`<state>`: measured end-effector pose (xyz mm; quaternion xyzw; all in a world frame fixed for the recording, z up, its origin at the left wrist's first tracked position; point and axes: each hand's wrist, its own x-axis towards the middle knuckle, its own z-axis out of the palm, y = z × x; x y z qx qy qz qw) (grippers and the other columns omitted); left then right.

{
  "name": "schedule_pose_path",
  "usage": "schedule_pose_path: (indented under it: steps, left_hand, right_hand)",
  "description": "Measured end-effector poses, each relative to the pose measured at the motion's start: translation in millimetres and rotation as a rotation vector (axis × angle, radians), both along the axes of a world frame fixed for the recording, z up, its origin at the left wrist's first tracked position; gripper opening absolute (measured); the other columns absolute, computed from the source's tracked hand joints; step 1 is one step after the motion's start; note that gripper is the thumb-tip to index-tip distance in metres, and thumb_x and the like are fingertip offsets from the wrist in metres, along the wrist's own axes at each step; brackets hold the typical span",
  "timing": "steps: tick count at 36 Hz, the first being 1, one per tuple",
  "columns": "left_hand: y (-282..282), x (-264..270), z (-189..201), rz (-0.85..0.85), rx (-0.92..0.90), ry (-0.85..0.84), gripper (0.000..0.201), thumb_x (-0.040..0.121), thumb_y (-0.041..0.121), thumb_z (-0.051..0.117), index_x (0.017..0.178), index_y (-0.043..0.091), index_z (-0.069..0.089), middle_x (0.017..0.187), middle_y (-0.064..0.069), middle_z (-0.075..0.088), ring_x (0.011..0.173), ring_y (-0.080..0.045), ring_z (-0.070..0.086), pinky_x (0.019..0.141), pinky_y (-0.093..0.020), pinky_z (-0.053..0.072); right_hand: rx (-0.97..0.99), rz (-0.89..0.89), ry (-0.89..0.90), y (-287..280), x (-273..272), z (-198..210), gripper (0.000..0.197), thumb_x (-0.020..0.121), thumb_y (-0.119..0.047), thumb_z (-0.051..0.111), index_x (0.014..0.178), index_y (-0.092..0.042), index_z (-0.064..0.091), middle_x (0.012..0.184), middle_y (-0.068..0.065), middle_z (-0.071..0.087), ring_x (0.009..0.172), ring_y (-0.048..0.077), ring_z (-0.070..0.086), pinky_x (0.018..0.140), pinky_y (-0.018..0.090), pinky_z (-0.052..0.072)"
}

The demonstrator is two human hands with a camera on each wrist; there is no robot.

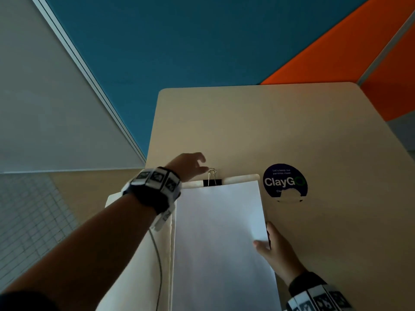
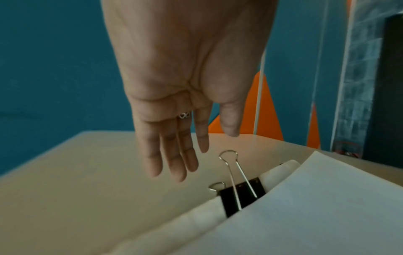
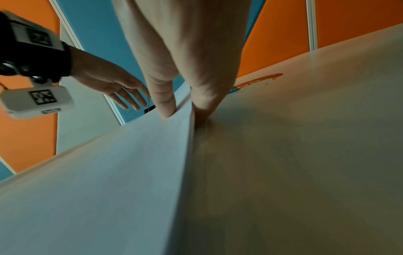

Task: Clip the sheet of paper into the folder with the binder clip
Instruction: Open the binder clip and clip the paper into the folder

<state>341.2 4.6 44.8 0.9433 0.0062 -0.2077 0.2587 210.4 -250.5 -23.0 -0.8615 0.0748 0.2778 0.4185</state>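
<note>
Blue and orange partition panels box in a pale beige table (image 1: 292, 122), and that's where everything sits. Stuck on the tabletop to the right is a round dark sticker (image 1: 284, 182) that reads "ClayGo".

So the cream folder (image 1: 242, 177) lies open on the table with a white sheet of paper (image 1: 215, 232) laid over it. A black binder clip (image 1: 212, 182) bites the far edge of both, roughly in the middle of that edge. One of its silver wire handles stands up and the other lies flat toward the table, which the left wrist view shows pretty clearly (image 2: 238, 195).

The person's left hand (image 1: 190, 164) hangs just above and to the left of the clip, fingers (image 2: 172, 155) straight and loose, gripping nothing. There's a ring on one finger and a black wrist rig with white marker tiles (image 1: 155, 182) strapped behind it.

The right hand (image 1: 276, 250) is down at the paper's right edge. Its thumb (image 3: 163, 96) presses on top of the sheet while the other fingers tuck in beside and under the edge, so it's pinching the sheet of paper there. A thin grey cable (image 1: 158, 261) trails across the folder's left flap.
</note>
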Motion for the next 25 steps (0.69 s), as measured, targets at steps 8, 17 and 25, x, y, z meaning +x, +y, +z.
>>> schedule_pose_path:
  steps: [8, 17, 25]
  left_hand:
    - [-28, 20, -17, 0.095, -0.146, 0.243, 0.034, 0.093, 0.027, 0.041, 0.081, 0.002, 0.061, 0.07, -0.006, 0.059, 0.088, -0.027, 0.058, 0.063, -0.022, 0.044]
    - [-10, 27, -18, 0.104, -0.343, 0.348, 0.033, 0.086, 0.031, 0.057, 0.058, 0.014, 0.056, 0.075, -0.002, 0.061, 0.088, -0.016, 0.057, 0.073, -0.022, 0.05]
    - [-6, 27, -24, 0.17, -0.463, 0.309, 0.041, 0.077, 0.017, 0.069, 0.112, 0.001, 0.059, 0.085, -0.004, 0.065, 0.083, -0.018, 0.064, 0.086, -0.032, 0.054]
  right_hand:
    - [0.003, -0.026, 0.045, 2, 0, 0, 0.067, 0.09, -0.018, 0.054, 0.143, -0.005, 0.016, 0.149, 0.014, 0.033, 0.131, 0.023, 0.041, 0.1, 0.023, 0.032]
    - [-0.049, -0.018, 0.071, 1, -3, -4, 0.065, 0.09, -0.017, 0.054, 0.142, -0.002, 0.018, 0.138, 0.018, 0.047, 0.116, 0.023, 0.054, 0.088, 0.019, 0.035]
    - [-0.032, -0.023, 0.061, 0, -5, -2, 0.063, 0.089, -0.013, 0.054, 0.141, -0.001, 0.021, 0.131, 0.016, 0.053, 0.104, 0.016, 0.056, 0.083, 0.017, 0.035]
